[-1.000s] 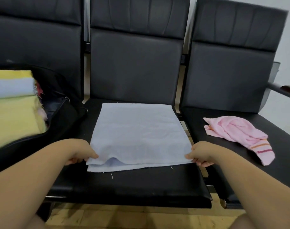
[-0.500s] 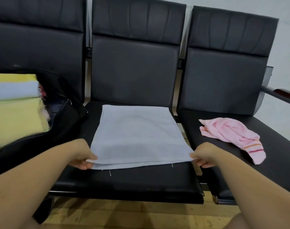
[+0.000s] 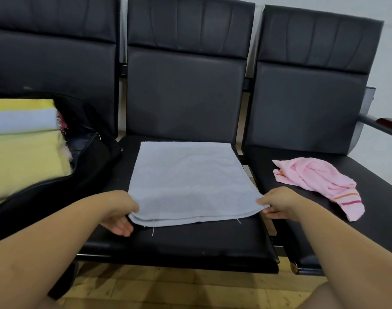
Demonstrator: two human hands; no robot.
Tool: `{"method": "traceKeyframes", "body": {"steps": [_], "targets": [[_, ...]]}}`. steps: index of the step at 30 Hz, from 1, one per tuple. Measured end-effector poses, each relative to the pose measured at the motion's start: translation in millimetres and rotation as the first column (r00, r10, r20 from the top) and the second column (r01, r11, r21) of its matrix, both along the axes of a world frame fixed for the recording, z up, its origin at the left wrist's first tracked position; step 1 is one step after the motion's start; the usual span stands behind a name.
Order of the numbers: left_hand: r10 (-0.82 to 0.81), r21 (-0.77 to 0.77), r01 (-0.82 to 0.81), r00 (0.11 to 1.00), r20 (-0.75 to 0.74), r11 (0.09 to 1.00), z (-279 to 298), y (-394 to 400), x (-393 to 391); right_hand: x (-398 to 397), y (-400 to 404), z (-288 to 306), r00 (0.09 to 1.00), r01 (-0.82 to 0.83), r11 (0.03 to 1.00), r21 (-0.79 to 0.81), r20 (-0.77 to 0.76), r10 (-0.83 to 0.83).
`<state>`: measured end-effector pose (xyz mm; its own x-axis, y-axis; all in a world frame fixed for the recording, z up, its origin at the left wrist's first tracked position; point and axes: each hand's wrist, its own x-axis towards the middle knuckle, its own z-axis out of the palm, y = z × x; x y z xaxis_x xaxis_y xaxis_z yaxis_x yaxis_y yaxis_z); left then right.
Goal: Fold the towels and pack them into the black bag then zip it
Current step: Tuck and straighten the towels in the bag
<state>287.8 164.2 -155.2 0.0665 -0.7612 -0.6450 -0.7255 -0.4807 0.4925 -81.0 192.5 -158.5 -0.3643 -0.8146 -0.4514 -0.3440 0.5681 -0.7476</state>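
Note:
A light blue towel (image 3: 188, 181), folded in half, lies flat on the middle seat (image 3: 190, 241). My left hand (image 3: 118, 211) holds its near left corner, thumb on top and fingers showing underneath. My right hand (image 3: 279, 205) pinches the near right corner. On the left seat the black bag (image 3: 56, 197) stands unzipped, with folded yellow towels (image 3: 23, 163) and a folded light blue one (image 3: 23, 121) stacked inside. A crumpled pink towel (image 3: 317, 181) with striped ends lies on the right seat.
Three black padded seats stand in a row with tall backrests (image 3: 186, 90). A dark armrest (image 3: 387, 126) sticks out at the far right. Wooden floor (image 3: 168, 291) shows below the seat fronts.
The raised upper layer at the near edge has come down flat on the lower one. My left hand has turned so its fingers show under the corner. Both hands stay at the corners.

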Motion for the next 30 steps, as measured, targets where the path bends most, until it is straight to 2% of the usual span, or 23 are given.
{"method": "traceKeyframes", "body": {"steps": [3, 7, 10, 14, 16, 19, 23, 25, 27, 30], "targets": [[0.065, -0.095, -0.080, 0.986, -0.151, 0.992, 2, 1, 1, 0, 4, 2, 0.998, 0.004, 1.000, 0.014, 0.057, -0.005], [0.127, -0.159, -0.169, 0.961, -0.247, 0.973, 8, 6, 8, 4, 13, 11, 0.980, 0.020, 1.000, 0.003, 0.196, -0.020], [0.160, -0.230, -0.287, 0.879, -0.450, 0.930, 22, 10, 12, 11, 21, 28, 0.944, 0.075, 0.994, -0.073, 0.327, -0.047], [0.029, -0.406, -0.376, 0.762, -0.647, 0.833, 60, 18, 26, 17, 34, 70, 0.896, 0.100, 0.958, -0.268, 0.444, 0.031], [-0.047, -0.449, -0.453, 0.661, -0.749, 0.770, 85, 26, 35, 22, 45, 101, 0.860, 0.135, 0.908, -0.396, 0.503, 0.091], [-0.192, -0.429, -0.598, 0.419, -0.887, 0.677, 128, 43, 45, 32, 69, 149, 0.780, 0.205, 0.781, -0.590, 0.580, 0.234], [-0.417, -0.440, -0.673, 0.211, -0.884, 0.594, 175, 67, 55, 43, 91, 194, 0.711, 0.303, 0.593, -0.746, 0.591, 0.381], [-0.466, -0.439, -0.700, 0.169, -0.868, 0.563, 187, 72, 57, 49, 95, 205, 0.694, 0.336, 0.541, -0.771, 0.591, 0.411], [-0.457, -0.424, -0.713, 0.161, -0.875, 0.559, 187, 69, 56, 53, 90, 206, 0.691, 0.358, 0.529, -0.769, 0.600, 0.404], [-0.331, -0.393, -0.709, 0.234, -0.914, 0.585, 170, 49, 49, 51, 67, 185, 0.729, 0.348, 0.586, -0.732, 0.604, 0.322]]}}
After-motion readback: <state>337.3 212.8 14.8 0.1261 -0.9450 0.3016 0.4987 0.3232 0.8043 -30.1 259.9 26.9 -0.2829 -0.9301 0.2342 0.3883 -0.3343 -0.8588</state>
